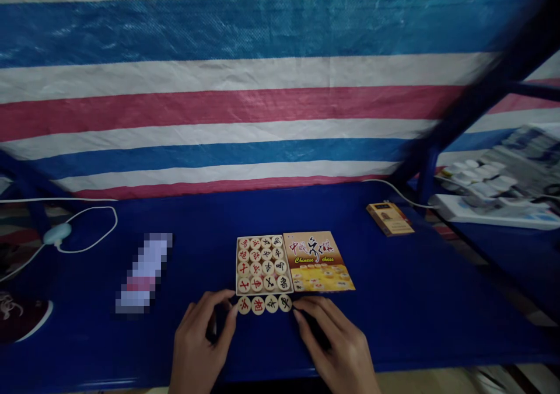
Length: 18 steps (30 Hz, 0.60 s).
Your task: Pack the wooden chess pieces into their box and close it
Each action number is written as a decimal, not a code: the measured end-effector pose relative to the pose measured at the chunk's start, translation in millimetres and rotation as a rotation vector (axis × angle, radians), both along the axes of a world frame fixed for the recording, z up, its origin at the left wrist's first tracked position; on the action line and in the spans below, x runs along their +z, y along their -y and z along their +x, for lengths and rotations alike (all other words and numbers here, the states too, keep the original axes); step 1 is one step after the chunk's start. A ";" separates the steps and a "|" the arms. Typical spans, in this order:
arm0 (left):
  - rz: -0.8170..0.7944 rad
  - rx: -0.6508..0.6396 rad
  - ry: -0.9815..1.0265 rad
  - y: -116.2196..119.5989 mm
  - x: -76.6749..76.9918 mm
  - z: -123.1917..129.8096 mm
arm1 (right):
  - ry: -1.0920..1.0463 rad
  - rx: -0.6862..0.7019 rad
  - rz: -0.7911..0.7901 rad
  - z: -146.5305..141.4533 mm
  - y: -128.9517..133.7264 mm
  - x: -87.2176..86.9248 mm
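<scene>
A row of several round Chinese chess pieces (271, 304), with red and black characters, lies along the front of a shallow white box (237, 265). More pieces (267, 268) fill that box in rows. At the row's left end, my left hand (203, 333) has its thumb against the red-marked piece (244, 305); its index finger reaches the box's front left corner, apart from the thumb. My right hand (335, 333) rests at the other end, its fingertips by the black-marked piece (284, 303). Beside the box is its printed lid (321, 262), marked "Chinese chess".
On the blue table (196, 219), a blurred-out rectangular object (144, 274) lies left and a small yellow-brown box (390, 218) back right. A white power strip (494, 212) sits at far right, a cable (116, 219) at left. Striped sheeting (262, 102) hangs behind.
</scene>
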<state>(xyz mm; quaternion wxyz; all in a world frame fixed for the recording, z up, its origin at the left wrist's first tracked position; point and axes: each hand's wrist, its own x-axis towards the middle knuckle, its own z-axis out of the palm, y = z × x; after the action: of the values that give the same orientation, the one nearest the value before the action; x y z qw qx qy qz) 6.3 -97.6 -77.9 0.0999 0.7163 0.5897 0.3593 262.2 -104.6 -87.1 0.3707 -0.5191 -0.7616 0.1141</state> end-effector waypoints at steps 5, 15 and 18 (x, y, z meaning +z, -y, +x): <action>0.002 0.067 -0.077 -31.1 7.1 4.9 | 0.059 -0.108 0.097 -8.7 -30.1 9.6; -0.090 0.082 0.002 -45.4 6.3 13.2 | 0.111 -0.164 0.020 -21.5 -58.6 16.3; -0.023 0.058 0.022 -28.2 5.9 3.4 | 0.009 -0.152 0.063 -12.0 -37.6 13.2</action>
<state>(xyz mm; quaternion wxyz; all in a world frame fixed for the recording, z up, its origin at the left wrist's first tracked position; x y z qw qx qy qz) 9.6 -69.4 -72.1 0.1042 0.6939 0.6130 0.3632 250.3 -67.0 -73.9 0.3911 -0.5641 -0.7248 0.0592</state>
